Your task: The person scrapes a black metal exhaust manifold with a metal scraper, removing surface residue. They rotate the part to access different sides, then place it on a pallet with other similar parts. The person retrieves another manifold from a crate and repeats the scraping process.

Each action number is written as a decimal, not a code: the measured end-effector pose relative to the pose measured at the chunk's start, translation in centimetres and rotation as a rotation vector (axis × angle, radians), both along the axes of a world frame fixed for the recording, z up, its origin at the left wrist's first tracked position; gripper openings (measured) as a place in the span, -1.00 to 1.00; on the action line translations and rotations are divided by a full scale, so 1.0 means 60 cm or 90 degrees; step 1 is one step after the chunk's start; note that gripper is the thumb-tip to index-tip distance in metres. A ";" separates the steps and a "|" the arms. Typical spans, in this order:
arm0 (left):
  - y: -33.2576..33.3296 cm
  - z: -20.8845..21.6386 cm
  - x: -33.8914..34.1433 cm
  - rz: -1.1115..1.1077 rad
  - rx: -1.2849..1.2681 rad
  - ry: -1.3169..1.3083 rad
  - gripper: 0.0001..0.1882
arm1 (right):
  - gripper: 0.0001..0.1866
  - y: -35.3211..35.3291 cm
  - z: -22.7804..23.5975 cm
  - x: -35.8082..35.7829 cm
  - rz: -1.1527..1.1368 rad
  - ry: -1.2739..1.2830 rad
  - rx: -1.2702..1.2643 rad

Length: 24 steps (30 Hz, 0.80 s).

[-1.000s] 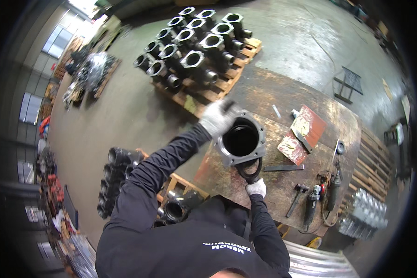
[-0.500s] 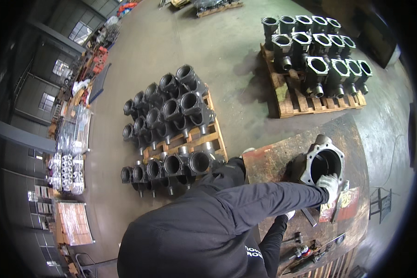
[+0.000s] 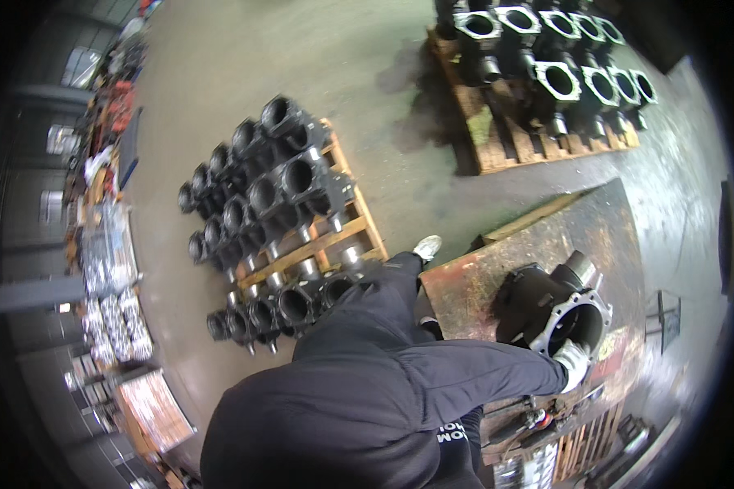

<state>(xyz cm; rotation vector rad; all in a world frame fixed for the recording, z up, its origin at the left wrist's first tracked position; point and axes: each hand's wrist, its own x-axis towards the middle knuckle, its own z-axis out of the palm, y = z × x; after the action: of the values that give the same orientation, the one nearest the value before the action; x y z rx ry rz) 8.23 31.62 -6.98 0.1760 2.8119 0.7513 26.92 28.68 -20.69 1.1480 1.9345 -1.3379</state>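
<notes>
Your gloved right hand (image 3: 575, 363) rested its grip on the lower flange rim of the black cast housing (image 3: 550, 310), which lay on its side on the rusty bench (image 3: 465, 285) at the right of the frame. Your left hand was hidden behind your dark sleeve; its grip could not be told. Pallets of similar housings (image 3: 277, 220) stood on the floor at centre left.

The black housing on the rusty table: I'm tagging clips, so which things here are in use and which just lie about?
In use:
black flanged housing
gloved hand at its flange
rusty table

Lying about:
near pallet of housings
far pallet of housings
tools at the table edge
</notes>
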 end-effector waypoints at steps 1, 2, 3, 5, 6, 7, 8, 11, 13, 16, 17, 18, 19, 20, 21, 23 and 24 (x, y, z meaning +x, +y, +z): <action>-0.025 0.019 0.006 -0.025 0.029 -0.019 -0.59 | -0.21 -0.018 0.003 0.004 -0.002 0.000 -0.002; -0.051 0.035 0.010 -0.057 0.048 -0.015 -0.58 | -0.20 -0.034 0.009 0.010 -0.015 0.006 0.001; -0.084 0.041 0.007 -0.108 0.075 -0.015 -0.56 | -0.18 -0.055 0.009 0.012 -0.015 0.009 0.008; -0.112 0.063 -0.015 -0.126 0.084 -0.190 -0.54 | -0.15 -0.100 0.002 0.008 -0.007 0.005 0.043; -0.123 0.064 -0.033 -0.386 -0.017 -0.128 -0.54 | -0.13 -0.119 -0.006 0.001 0.002 -0.006 0.065; -0.127 0.067 -0.048 -0.565 -0.093 -0.067 -0.53 | -0.11 -0.135 -0.016 -0.010 0.007 -0.015 0.082; -0.128 0.069 -0.063 -0.736 -0.137 0.047 -0.50 | -0.10 -0.142 -0.020 -0.020 0.009 -0.028 0.089; -0.109 0.079 -0.083 -0.056 0.119 -0.370 -0.13 | -0.04 -0.111 -0.007 -0.035 0.099 -0.054 0.041; -0.103 0.075 -0.093 0.050 0.211 -0.455 -0.18 | -0.06 -0.021 0.032 -0.023 0.205 0.054 -0.102; -0.094 0.060 -0.090 0.085 0.125 -0.368 -0.30 | -0.56 0.123 0.063 -0.050 0.017 0.213 0.237; -0.095 0.054 -0.088 0.104 0.121 -0.353 -0.32 | -0.56 0.174 0.064 -0.069 -0.067 0.302 0.359; -0.097 0.050 -0.089 0.092 0.138 -0.350 -0.35 | -0.52 0.232 0.062 -0.096 -0.041 0.295 0.536; -0.100 0.049 -0.090 0.079 0.146 -0.359 -0.38 | -0.48 0.282 0.056 -0.126 -0.039 0.259 0.608; -0.097 0.049 -0.090 0.114 0.200 -0.382 -0.45 | -0.50 0.328 0.049 -0.157 -0.010 0.217 0.660; -0.098 0.052 -0.090 0.145 0.207 -0.416 -0.51 | -0.51 0.366 0.041 -0.185 0.016 0.204 0.718; -0.099 0.063 -0.085 0.198 0.229 -0.404 -0.56 | -0.48 0.420 0.025 -0.235 0.080 0.132 0.694; -0.100 0.069 -0.085 0.192 0.247 -0.402 -0.59 | -0.49 0.440 0.019 -0.256 0.100 0.125 0.678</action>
<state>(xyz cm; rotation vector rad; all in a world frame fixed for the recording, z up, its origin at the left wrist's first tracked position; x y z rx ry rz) 3.13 25.63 -2.83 -0.3707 2.0948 1.1704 11.59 55.05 -19.58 1.2546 2.9180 -0.2559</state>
